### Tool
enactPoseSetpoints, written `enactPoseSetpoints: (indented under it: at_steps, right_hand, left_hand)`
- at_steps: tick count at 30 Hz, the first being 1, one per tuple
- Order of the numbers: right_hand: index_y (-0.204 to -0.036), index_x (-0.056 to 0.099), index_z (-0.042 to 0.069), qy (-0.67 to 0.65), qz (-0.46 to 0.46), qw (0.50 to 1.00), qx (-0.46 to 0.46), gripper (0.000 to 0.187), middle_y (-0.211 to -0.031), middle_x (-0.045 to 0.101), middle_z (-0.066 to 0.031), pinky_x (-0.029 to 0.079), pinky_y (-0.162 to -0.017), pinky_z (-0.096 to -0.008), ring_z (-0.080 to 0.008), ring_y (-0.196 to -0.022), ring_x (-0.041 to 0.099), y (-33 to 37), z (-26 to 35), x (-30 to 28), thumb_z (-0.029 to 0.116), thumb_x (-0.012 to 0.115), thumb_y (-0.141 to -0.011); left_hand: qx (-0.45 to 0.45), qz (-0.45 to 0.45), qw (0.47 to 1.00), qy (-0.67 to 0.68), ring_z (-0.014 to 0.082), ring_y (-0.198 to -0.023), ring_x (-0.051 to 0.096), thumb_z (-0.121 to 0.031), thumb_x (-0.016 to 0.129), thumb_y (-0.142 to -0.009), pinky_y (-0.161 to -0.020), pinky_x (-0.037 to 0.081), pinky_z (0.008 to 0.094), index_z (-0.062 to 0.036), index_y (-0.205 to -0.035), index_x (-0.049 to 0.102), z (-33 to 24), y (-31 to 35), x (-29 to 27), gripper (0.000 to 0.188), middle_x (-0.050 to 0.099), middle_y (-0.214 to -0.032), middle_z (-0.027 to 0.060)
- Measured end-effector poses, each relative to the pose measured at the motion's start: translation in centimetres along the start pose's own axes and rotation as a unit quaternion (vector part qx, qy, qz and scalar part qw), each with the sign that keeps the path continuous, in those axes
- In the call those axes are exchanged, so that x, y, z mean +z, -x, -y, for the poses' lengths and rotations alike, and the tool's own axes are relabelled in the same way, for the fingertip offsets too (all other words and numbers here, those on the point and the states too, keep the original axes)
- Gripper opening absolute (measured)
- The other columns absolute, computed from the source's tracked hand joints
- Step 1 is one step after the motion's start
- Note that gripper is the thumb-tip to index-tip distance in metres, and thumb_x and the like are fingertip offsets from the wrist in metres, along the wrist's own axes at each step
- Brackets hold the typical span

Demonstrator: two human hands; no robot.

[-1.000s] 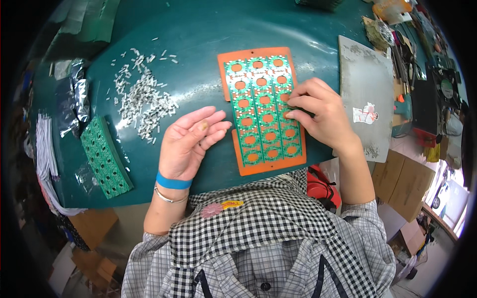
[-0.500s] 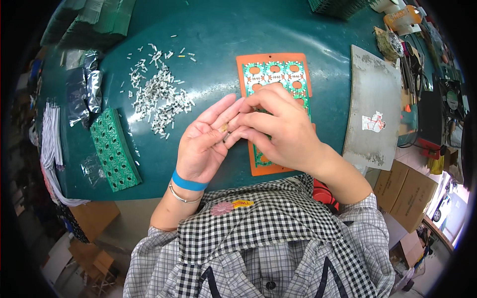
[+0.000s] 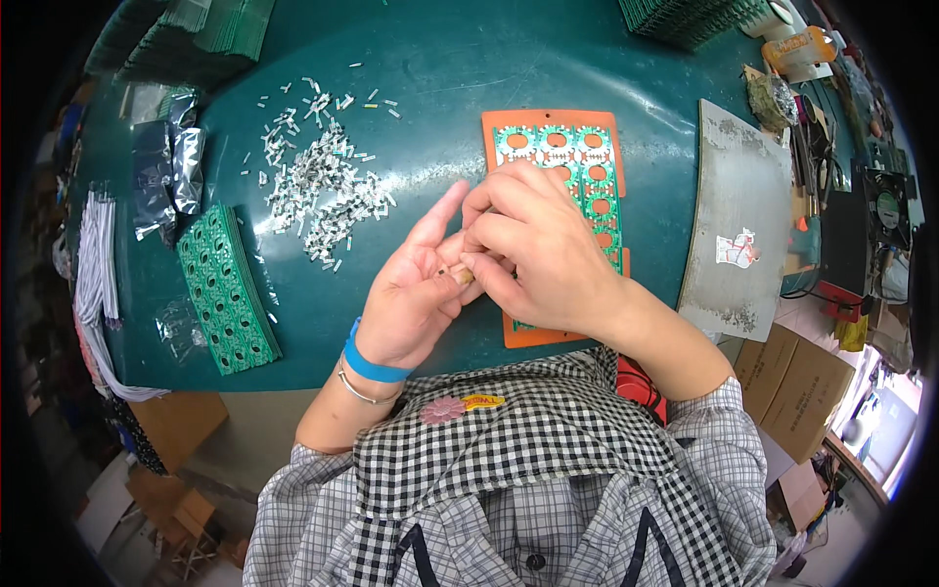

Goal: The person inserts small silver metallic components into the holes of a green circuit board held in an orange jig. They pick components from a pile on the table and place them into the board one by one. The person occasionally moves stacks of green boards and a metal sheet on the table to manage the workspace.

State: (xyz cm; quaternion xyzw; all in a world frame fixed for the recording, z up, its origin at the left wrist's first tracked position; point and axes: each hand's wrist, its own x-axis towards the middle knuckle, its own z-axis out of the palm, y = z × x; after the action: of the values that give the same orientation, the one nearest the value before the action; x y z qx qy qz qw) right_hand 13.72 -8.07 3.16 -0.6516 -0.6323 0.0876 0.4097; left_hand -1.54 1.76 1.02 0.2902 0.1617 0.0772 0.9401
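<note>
Green table (image 3: 548, 59), hands (image 3: 469, 264) near its edge.

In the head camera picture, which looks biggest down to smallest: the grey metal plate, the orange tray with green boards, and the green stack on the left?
1. Grey metal plate
2. Orange tray with green circuit boards, partly hidden by hands, so unsure against the plate
3. Green stack of perforated boards

- small components (image 3: 460, 275): tan bits, lying in the cupped left palm, pinched at by right fingertips; details too small to tell
- orange tray (image 3: 548, 127): flat on green table, holds green circuit panel (image 3: 587, 166) with round holes, partly covered by hands
</note>
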Motion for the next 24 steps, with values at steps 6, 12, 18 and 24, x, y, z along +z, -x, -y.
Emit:
enactPoseSetpoints:
  at_steps: [6, 12, 18, 24]
  right_hand:
    - [-0.081, 0.059, 0.003, -0.025, -0.034, 0.998, 0.054, 0.011, -0.093, 0.059, -0.0079, 0.044, -0.078, -0.0384, -0.0285, -0.091, 0.055, 0.0, -0.3, -0.1, 0.003, 0.069, -0.075]
    - [-0.083, 0.059, 0.005, -0.123, -0.040, 0.988, 0.084, 0.013, -0.092, 0.059, -0.0077, 0.046, -0.070, -0.0370, -0.0268, -0.084, 0.057, 1.3, -0.2, -0.5, 0.005, 0.071, -0.078]
    - [-0.082, 0.063, 0.004, -0.132, -0.011, 0.991, 0.026, 0.012, -0.087, 0.062, -0.0060, 0.050, -0.070, -0.0347, -0.0249, -0.081, 0.061, 3.7, -0.5, -2.9, 0.003, 0.074, -0.076]
    - [-0.082, 0.062, 0.003, -0.093, -0.076, 0.977, 0.178, 0.008, -0.096, 0.064, -0.0073, 0.048, -0.081, -0.0333, -0.0232, -0.092, 0.061, 6.8, -2.7, -6.3, -0.001, 0.068, -0.079]
  left_hand:
    - [-0.048, -0.004, 0.998, -0.047, 0.0150, -0.091, 0.065, -0.008, 0.054, -0.099, -0.077, 0.052, 0.0263, -0.0020, -0.126, 0.052, -0.3, -0.5, -1.4, 0.028, 0.068, -0.105, 0.0097]
    - [-0.048, -0.045, 0.990, -0.121, 0.0015, -0.064, 0.053, -0.016, 0.056, -0.101, -0.051, 0.033, 0.0135, -0.0073, -0.101, 0.061, 0.2, 0.1, -0.3, 0.010, 0.064, -0.080, 0.0013]
    - [-0.155, 0.036, 0.976, -0.146, 0.0017, -0.065, 0.049, -0.020, 0.054, -0.102, -0.050, 0.030, 0.0160, -0.0048, -0.101, 0.062, -0.1, 0.1, -0.2, 0.017, 0.061, -0.075, 0.0003]
    - [0.095, -0.178, 0.776, -0.597, 0.0080, -0.058, 0.050, -0.005, 0.073, -0.083, -0.055, 0.043, 0.0275, -0.0015, -0.087, 0.068, -0.7, -1.3, -1.5, 0.007, 0.057, -0.063, 0.0006]
